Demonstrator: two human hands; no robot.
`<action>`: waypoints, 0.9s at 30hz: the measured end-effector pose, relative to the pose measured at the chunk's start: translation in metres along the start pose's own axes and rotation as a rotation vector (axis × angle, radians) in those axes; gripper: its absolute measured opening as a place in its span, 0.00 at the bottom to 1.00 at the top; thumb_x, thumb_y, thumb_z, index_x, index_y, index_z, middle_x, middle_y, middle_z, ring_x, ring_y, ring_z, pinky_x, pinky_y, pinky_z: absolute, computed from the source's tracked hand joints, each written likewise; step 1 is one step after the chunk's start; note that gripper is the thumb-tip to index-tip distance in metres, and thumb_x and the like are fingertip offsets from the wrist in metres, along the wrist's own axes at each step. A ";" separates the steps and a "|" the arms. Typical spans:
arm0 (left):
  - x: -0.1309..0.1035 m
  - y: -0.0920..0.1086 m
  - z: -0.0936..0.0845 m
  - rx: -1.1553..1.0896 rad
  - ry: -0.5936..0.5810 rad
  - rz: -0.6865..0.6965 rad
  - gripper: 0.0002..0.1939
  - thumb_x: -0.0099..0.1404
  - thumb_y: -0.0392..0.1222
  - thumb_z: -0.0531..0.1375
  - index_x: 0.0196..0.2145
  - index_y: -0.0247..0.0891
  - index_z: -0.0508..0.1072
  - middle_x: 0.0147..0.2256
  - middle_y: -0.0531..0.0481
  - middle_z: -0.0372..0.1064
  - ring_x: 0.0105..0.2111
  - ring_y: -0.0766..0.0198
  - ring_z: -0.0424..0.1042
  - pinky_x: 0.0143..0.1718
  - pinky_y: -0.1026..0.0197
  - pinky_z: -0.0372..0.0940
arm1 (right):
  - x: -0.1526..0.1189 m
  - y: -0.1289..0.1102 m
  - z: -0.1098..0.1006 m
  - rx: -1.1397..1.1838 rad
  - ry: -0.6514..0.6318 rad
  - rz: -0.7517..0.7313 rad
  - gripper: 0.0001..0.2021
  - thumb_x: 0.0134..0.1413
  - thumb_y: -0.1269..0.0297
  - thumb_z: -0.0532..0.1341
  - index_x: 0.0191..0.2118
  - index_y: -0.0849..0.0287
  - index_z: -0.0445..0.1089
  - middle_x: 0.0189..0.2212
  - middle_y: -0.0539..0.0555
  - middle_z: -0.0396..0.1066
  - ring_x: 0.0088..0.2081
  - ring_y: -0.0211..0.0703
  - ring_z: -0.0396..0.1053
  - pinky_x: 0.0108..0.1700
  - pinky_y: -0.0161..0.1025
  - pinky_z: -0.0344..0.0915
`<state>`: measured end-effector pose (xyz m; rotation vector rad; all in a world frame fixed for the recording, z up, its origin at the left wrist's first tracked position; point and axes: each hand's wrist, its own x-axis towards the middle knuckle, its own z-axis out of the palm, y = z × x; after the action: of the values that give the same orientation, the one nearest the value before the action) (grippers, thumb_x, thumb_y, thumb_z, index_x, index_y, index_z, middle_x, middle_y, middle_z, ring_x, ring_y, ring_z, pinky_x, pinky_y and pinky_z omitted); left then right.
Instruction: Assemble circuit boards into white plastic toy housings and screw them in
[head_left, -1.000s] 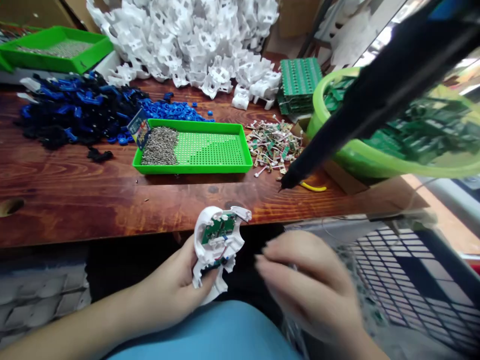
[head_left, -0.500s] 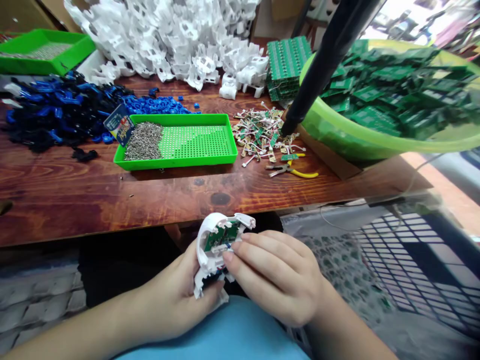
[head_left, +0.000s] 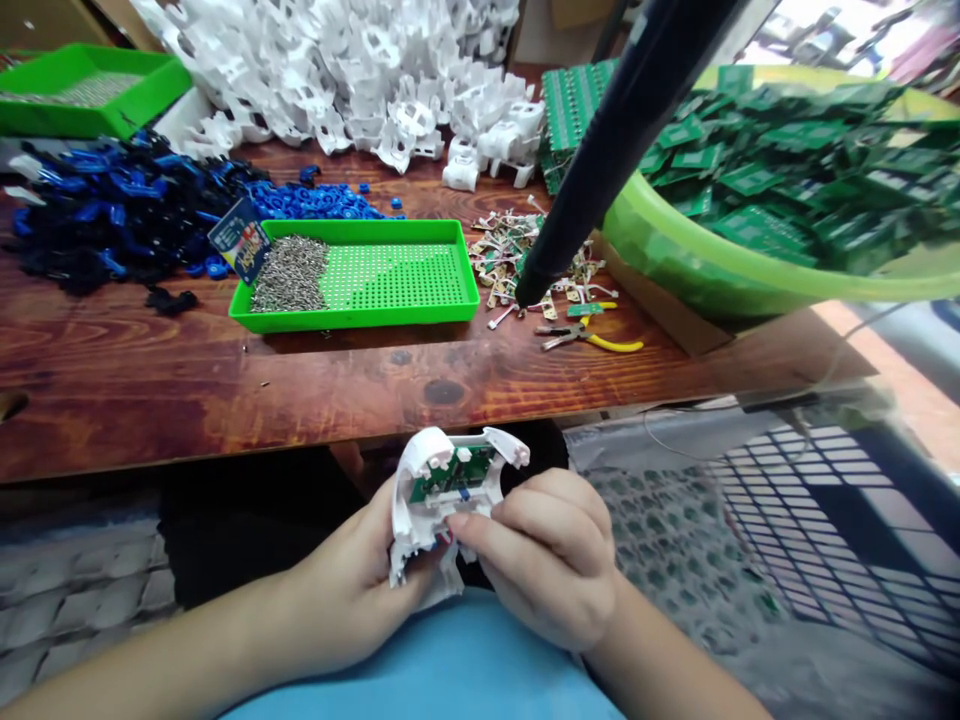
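Observation:
A white plastic housing (head_left: 411, 500) is held over my lap, just below the table's front edge. Inside it sits a green circuit board (head_left: 463, 468), with a small blue part near its lower edge. My left hand (head_left: 360, 570) is wrapped round the housing's left and lower side. On the right, my right hand (head_left: 551, 550) has its fingers curled, with the index fingertip on the housing's lower inner edge. What those fingers pinch, if anything, is hidden. Bits of red and blue wire show below that fingertip.
On the wooden table (head_left: 337, 390) are a green tray (head_left: 405, 316) of screws, yellow-handled pliers (head_left: 615, 345), small wired boards (head_left: 502, 240), blue and black parts (head_left: 112, 220) and white housings (head_left: 360, 70). A dark pole (head_left: 615, 150) slants before a green basin (head_left: 675, 240). A crate (head_left: 810, 520) stands right.
My right hand's fingers have curled in and drawn down from the board, uncovering more of the housing's inside. The housing has turned slightly. The whole view has shifted a little.

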<state>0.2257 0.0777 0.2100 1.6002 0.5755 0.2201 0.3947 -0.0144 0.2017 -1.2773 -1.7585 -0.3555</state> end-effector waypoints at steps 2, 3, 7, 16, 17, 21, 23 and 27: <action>0.000 -0.002 -0.001 0.023 0.011 0.026 0.26 0.60 0.33 0.59 0.56 0.42 0.63 0.49 0.47 0.69 0.46 0.57 0.70 0.48 0.62 0.63 | -0.001 0.000 0.000 0.025 -0.036 0.007 0.12 0.50 0.76 0.60 0.42 0.65 0.73 0.29 0.53 0.65 0.33 0.39 0.63 0.31 0.39 0.64; 0.000 -0.003 -0.001 0.026 0.008 0.038 0.26 0.60 0.32 0.59 0.56 0.41 0.63 0.49 0.47 0.69 0.46 0.56 0.70 0.48 0.62 0.63 | -0.001 0.000 0.000 0.037 -0.045 0.008 0.12 0.49 0.77 0.60 0.42 0.66 0.73 0.30 0.53 0.65 0.33 0.40 0.63 0.31 0.40 0.64; -0.001 -0.007 -0.003 0.053 -0.015 0.071 0.27 0.61 0.33 0.58 0.58 0.41 0.59 0.51 0.45 0.67 0.48 0.55 0.69 0.50 0.60 0.63 | 0.002 -0.001 -0.001 0.058 -0.070 -0.001 0.13 0.49 0.78 0.60 0.42 0.66 0.72 0.32 0.54 0.65 0.35 0.40 0.62 0.33 0.40 0.63; 0.000 -0.015 -0.006 0.240 -0.025 0.236 0.24 0.62 0.32 0.54 0.55 0.43 0.55 0.47 0.49 0.68 0.44 0.64 0.70 0.49 0.64 0.65 | -0.001 -0.004 0.001 0.035 -0.071 0.012 0.14 0.49 0.79 0.62 0.43 0.67 0.72 0.32 0.53 0.65 0.35 0.40 0.61 0.33 0.41 0.61; -0.001 -0.016 -0.006 0.251 -0.026 0.249 0.25 0.62 0.31 0.53 0.55 0.44 0.55 0.47 0.50 0.68 0.43 0.65 0.70 0.48 0.65 0.65 | -0.002 -0.006 0.001 0.029 -0.062 0.017 0.14 0.48 0.79 0.62 0.43 0.67 0.72 0.31 0.53 0.65 0.35 0.40 0.61 0.33 0.41 0.61; -0.004 -0.019 -0.008 0.295 -0.033 0.263 0.25 0.61 0.29 0.53 0.55 0.44 0.54 0.46 0.51 0.67 0.43 0.66 0.69 0.49 0.66 0.64 | -0.002 -0.011 0.003 0.002 -0.056 0.079 0.12 0.49 0.78 0.62 0.41 0.65 0.73 0.28 0.52 0.66 0.32 0.39 0.61 0.31 0.40 0.61; -0.004 -0.020 -0.009 0.307 -0.042 0.261 0.24 0.62 0.30 0.53 0.54 0.44 0.54 0.45 0.50 0.67 0.44 0.65 0.69 0.49 0.65 0.64 | 0.000 -0.013 0.003 0.000 -0.069 0.112 0.10 0.49 0.77 0.62 0.39 0.65 0.73 0.27 0.52 0.66 0.30 0.38 0.60 0.31 0.40 0.61; -0.003 -0.020 -0.011 0.306 -0.079 0.264 0.24 0.62 0.29 0.52 0.54 0.44 0.53 0.43 0.51 0.65 0.41 0.66 0.69 0.48 0.66 0.65 | 0.001 -0.014 0.004 0.033 -0.068 0.124 0.10 0.48 0.79 0.62 0.38 0.65 0.72 0.26 0.52 0.67 0.30 0.37 0.61 0.31 0.39 0.62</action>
<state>0.2137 0.0857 0.1930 1.9745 0.3468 0.2731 0.3803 -0.0172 0.2046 -1.3817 -1.7246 -0.2130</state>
